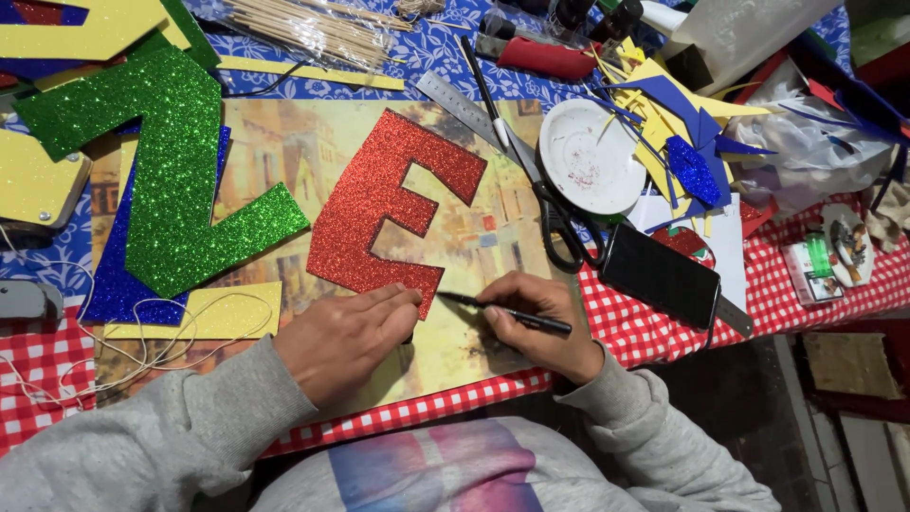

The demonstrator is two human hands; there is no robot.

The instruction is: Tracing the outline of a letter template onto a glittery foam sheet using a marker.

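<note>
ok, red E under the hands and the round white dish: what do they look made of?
Red E: looks like glitter craft foam or card, with a sparkly grainy face and clean cut edges; the left hand presses it flat. White dish: probably plastic or glazed ceramic, smooth and slightly glossy, with faint reddish smears. Right hand holds a black pen.

Left arm: grey sleeve, reaching in from the lower left.
Left hand [343,339]: palm down, flat, fingers [393,300] together and stretched to the right.
Right arm: grey sleeve, bent, coming from the lower right.
Right hand [540,322]: curled in a writing grip, fingers pinched, thumb side toward the left hand.
</note>
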